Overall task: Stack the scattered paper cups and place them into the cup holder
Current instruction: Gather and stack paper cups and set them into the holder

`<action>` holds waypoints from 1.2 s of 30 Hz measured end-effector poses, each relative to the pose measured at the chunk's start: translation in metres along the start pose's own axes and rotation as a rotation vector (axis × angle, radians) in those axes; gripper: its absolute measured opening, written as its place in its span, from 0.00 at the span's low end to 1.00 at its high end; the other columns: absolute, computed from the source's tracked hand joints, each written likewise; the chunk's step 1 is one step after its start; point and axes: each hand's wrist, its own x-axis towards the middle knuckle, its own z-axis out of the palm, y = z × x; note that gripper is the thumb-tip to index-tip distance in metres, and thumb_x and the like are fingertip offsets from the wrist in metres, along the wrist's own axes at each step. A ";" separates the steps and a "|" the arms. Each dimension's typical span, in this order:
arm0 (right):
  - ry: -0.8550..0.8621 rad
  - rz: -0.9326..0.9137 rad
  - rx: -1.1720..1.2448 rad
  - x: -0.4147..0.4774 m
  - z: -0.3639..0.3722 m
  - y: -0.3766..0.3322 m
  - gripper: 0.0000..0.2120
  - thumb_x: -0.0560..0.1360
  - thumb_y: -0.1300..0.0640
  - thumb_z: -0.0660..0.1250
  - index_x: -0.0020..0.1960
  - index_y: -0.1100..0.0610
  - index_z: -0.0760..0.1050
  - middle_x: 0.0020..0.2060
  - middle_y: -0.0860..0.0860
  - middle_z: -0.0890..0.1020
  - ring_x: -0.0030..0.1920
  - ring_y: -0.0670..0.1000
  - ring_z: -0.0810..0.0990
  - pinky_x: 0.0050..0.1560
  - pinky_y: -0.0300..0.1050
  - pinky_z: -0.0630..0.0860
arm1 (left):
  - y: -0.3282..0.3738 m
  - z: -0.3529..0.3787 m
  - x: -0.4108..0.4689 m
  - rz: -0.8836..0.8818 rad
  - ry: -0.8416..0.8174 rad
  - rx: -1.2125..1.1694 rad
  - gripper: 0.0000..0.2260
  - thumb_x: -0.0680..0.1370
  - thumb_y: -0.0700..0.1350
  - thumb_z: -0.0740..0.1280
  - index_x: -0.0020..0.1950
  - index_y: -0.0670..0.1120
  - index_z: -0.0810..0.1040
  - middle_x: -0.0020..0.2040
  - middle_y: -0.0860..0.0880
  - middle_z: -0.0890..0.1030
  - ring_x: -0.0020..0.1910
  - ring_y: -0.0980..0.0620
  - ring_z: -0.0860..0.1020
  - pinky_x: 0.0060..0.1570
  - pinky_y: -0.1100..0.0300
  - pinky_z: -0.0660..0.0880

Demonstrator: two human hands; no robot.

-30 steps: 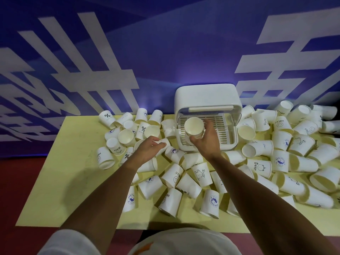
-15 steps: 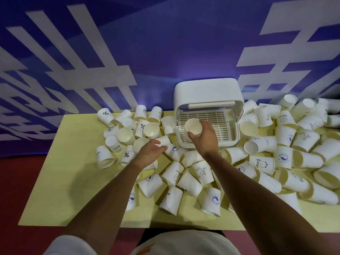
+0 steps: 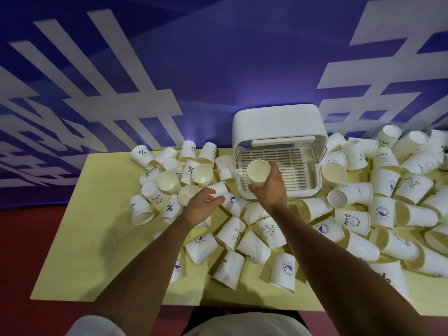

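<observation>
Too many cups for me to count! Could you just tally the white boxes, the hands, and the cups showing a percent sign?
White box: 1
Hands: 2, the left hand and the right hand
Cups showing a percent sign: 3
Total: 6

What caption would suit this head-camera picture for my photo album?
Right hand holds a paper cup over the white cup holder; left hand reaches among scattered cups on a yellow table.

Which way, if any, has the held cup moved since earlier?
No: the held cup stays over the cup holder's front-left grate, in the right hand.
</observation>
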 end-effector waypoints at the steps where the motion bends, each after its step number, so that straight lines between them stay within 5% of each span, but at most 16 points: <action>1: -0.005 0.003 -0.004 0.001 0.001 0.001 0.38 0.68 0.52 0.78 0.71 0.53 0.61 0.64 0.54 0.74 0.62 0.57 0.75 0.59 0.54 0.78 | 0.001 0.000 0.001 -0.001 0.002 0.000 0.20 0.78 0.54 0.70 0.66 0.48 0.73 0.57 0.50 0.77 0.58 0.50 0.77 0.60 0.56 0.72; 10: 0.016 -0.002 0.035 0.036 0.009 -0.014 0.36 0.66 0.51 0.79 0.68 0.51 0.64 0.61 0.51 0.78 0.58 0.56 0.78 0.56 0.55 0.79 | -0.002 0.002 0.017 -0.031 -0.007 -0.042 0.19 0.78 0.51 0.70 0.66 0.47 0.73 0.57 0.49 0.77 0.57 0.52 0.76 0.55 0.61 0.69; 19: -0.042 0.050 -0.050 0.081 0.029 -0.019 0.33 0.63 0.34 0.69 0.61 0.52 0.74 0.50 0.49 0.83 0.49 0.53 0.83 0.51 0.53 0.82 | -0.017 -0.007 0.031 -0.007 0.069 -0.107 0.15 0.77 0.50 0.72 0.61 0.48 0.77 0.53 0.51 0.78 0.50 0.58 0.77 0.44 0.70 0.69; 27: -0.036 0.031 -0.036 0.077 0.026 -0.020 0.26 0.65 0.37 0.72 0.57 0.51 0.76 0.46 0.46 0.83 0.45 0.49 0.83 0.46 0.47 0.83 | -0.030 -0.013 0.030 0.017 0.096 -0.114 0.13 0.77 0.50 0.72 0.59 0.50 0.77 0.56 0.51 0.78 0.52 0.57 0.78 0.47 0.67 0.71; 36: 0.020 0.003 -0.070 0.013 0.022 -0.018 0.35 0.71 0.51 0.75 0.73 0.56 0.63 0.67 0.55 0.73 0.65 0.57 0.74 0.64 0.53 0.75 | -0.038 -0.020 0.022 0.035 0.115 -0.111 0.14 0.77 0.51 0.71 0.61 0.49 0.77 0.56 0.51 0.79 0.50 0.58 0.77 0.45 0.69 0.69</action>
